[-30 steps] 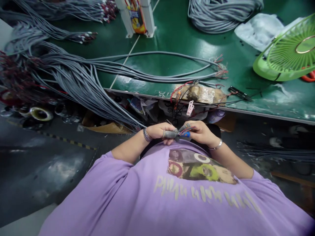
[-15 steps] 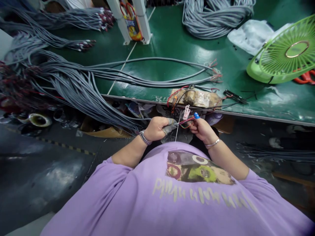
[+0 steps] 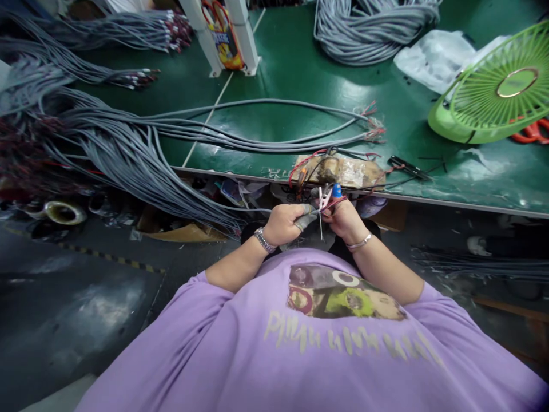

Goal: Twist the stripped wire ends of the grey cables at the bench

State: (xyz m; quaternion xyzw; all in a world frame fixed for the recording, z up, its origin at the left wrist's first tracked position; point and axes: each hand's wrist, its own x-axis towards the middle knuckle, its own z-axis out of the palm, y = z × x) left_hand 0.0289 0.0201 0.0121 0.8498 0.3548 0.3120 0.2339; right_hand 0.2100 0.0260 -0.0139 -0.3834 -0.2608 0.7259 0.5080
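My left hand point(image 3: 285, 224), with grey covers on its thumb and finger, is closed round the end of a grey cable point(image 3: 255, 210). Thin coloured wires point(image 3: 335, 202) come out of that end, and a white strand point(image 3: 321, 227) hangs down from it. Just to the right, my right hand point(image 3: 346, 220) pinches the wires; a blue finger cap point(image 3: 337, 190) covers one of its fingertips. A pink clip point(image 3: 325, 197) stands right by the fingers, in front of the bench edge. Whether the wires touch the clip, I cannot tell.
A thick bundle of grey cables point(image 3: 115, 137) lies across the left of the green bench point(image 3: 283, 123). At the bench edge sits a taped block point(image 3: 343, 170) with leads. Further right are black tweezers point(image 3: 409, 167) and a green fan point(image 3: 493, 91). Coiled cable point(image 3: 369, 34) lies behind.
My hands have come closer together: the left has shifted right with the cable end, the right has moved left and up along the wires. The view has shifted slightly.
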